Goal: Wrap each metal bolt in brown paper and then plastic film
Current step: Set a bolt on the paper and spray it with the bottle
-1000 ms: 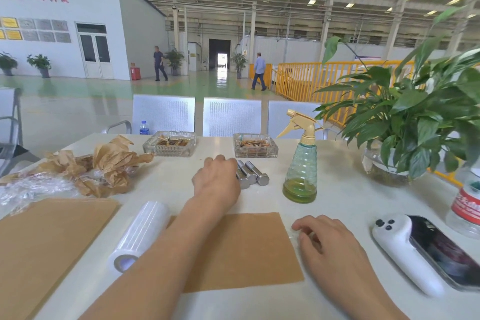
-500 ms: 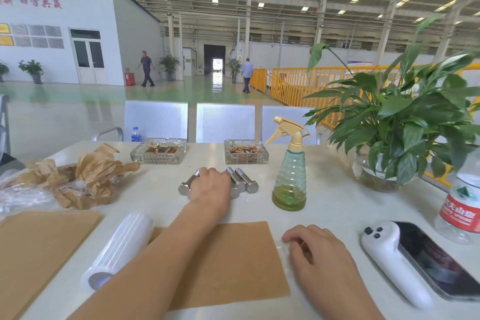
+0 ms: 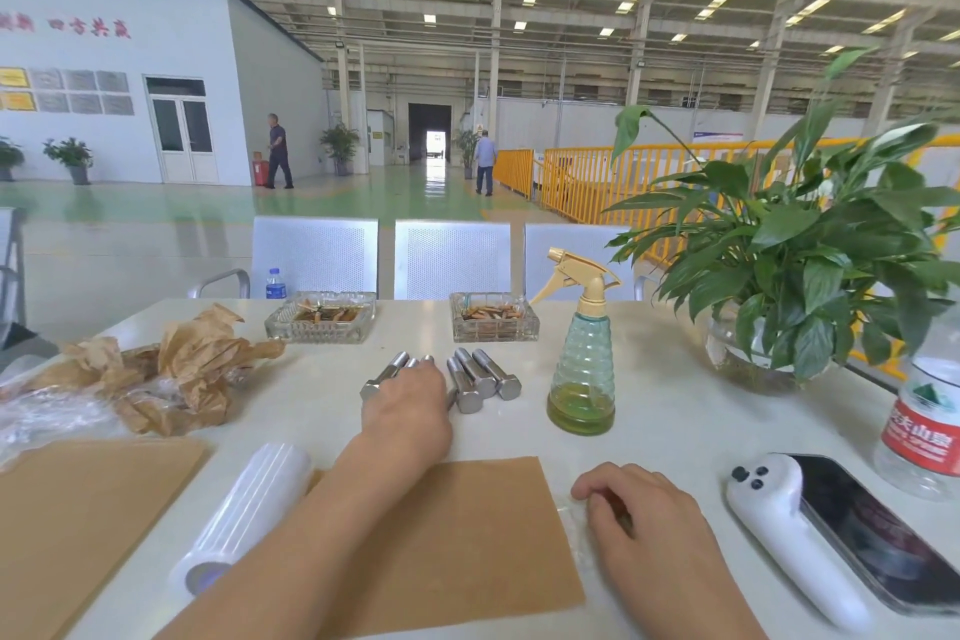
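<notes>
Several metal bolts lie mid-table. My left hand [image 3: 408, 408] reaches forward and curls over one bolt [image 3: 385, 373], which lies apart to the left of three other bolts [image 3: 480, 379]; its hex head and shank tip stick out past my fingers. A flat brown paper sheet [image 3: 467, 541] lies under my left forearm. A roll of plastic film [image 3: 244, 509] lies left of that sheet. My right hand [image 3: 641, 520] rests with loosely curled fingers at the sheet's right edge, on a faint piece of clear film, holding nothing.
Crumpled brown paper and film [image 3: 171, 379] are piled at the left, with a larger brown sheet [image 3: 88, 509] in front. Two glass ashtrays [image 3: 319, 322], a spray bottle [image 3: 582, 369], a potted plant [image 3: 779, 276], a water bottle [image 3: 924, 426] and a phone on a white device [image 3: 800, 530] stand around.
My left hand reached the bolts, closed over one and drew it left, away from the other three. My right hand stayed by the paper's edge.
</notes>
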A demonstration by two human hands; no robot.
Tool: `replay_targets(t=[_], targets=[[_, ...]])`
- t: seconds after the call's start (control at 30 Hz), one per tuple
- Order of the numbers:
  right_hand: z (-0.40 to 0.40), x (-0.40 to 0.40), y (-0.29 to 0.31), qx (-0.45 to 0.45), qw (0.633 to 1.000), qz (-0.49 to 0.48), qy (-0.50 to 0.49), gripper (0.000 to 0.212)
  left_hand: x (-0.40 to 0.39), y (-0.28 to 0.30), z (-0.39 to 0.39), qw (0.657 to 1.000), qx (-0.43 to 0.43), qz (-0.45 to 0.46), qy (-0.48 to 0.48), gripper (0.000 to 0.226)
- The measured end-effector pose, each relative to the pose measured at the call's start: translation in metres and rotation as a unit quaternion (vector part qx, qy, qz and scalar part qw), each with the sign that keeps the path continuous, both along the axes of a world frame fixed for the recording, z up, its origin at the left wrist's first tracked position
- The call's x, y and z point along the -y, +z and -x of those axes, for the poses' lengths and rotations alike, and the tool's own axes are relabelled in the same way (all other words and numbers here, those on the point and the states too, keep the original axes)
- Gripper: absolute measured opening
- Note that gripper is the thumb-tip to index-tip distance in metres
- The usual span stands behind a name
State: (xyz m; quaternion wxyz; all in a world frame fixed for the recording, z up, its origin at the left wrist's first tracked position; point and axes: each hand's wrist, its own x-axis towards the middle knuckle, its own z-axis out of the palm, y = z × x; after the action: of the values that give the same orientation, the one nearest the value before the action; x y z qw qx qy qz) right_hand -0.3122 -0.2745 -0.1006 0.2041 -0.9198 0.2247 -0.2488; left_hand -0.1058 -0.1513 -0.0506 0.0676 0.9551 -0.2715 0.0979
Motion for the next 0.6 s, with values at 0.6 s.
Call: replay_targets(t=[0.6], targets=[[-0.043, 0.038, 0.048, 0.183, 0.958, -0.202, -0.084, 0.032, -0.107, -0.044, 0.039, 0.953, -0.028, 0.136, -0.269, 0.030]])
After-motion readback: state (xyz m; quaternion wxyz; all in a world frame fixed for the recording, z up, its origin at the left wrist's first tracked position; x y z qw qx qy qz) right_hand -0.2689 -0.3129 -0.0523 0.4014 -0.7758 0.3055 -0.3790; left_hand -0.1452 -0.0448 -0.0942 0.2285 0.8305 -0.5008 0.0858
